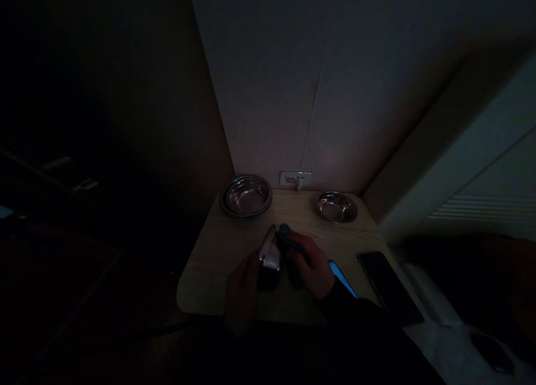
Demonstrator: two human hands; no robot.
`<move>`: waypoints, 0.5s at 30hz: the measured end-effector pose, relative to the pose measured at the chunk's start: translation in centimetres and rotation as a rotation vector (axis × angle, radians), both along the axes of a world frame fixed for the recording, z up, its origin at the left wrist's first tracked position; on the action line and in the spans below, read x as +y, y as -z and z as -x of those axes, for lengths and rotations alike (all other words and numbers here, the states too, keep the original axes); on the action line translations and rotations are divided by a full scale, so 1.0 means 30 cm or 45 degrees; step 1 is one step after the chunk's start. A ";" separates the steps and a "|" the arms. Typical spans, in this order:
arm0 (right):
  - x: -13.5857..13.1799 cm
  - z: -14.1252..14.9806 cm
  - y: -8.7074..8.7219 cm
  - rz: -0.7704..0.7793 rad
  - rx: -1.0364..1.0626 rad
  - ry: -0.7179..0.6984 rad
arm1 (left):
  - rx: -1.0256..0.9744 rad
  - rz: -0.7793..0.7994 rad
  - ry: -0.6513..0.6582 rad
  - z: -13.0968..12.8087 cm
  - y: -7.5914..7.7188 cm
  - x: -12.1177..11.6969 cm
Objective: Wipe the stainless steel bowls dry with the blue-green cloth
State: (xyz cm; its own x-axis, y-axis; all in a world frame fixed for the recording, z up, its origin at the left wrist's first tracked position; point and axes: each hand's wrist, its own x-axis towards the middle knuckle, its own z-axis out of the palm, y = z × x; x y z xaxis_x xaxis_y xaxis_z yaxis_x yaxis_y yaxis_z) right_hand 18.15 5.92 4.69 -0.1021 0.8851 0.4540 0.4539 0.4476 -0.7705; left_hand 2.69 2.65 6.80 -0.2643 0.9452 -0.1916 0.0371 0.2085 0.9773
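Note:
Over the front of a small wooden table, my left hand grips a shiny metal bowl by its left side, with the bowl tilted up on edge. My right hand is closed on a dark cloth and presses it to the bowl's right side. The light is very dim, so the cloth's lower part and some fingers are hard to make out.
Nested metal bowls stand at the table's back left, a smaller metal bowl at the back right. A lit phone and a dark tablet-like device lie at right. A wall socket with a plug is behind the wooden table.

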 end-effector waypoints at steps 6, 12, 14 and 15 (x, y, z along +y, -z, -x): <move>-0.076 0.021 -0.025 -0.413 -0.512 -0.297 | -0.006 -0.042 0.001 0.003 0.034 0.007; -0.015 0.018 -0.022 -0.258 -0.381 -0.116 | 0.050 -0.052 -0.041 0.009 0.026 0.002; -0.023 0.025 -0.023 -0.334 -0.410 -0.232 | 0.067 -0.050 -0.019 0.016 0.026 -0.003; -0.027 0.027 -0.023 -0.366 -0.428 -0.288 | 0.068 -0.052 -0.009 0.018 0.028 -0.004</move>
State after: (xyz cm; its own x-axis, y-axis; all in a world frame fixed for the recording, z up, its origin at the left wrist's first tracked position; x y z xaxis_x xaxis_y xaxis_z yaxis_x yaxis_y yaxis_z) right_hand 17.34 5.10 5.38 -0.4597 0.6679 0.5853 0.5234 0.7362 -0.4291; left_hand 2.15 2.53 5.96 -0.2794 0.9502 -0.1382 0.0878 0.1686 0.9818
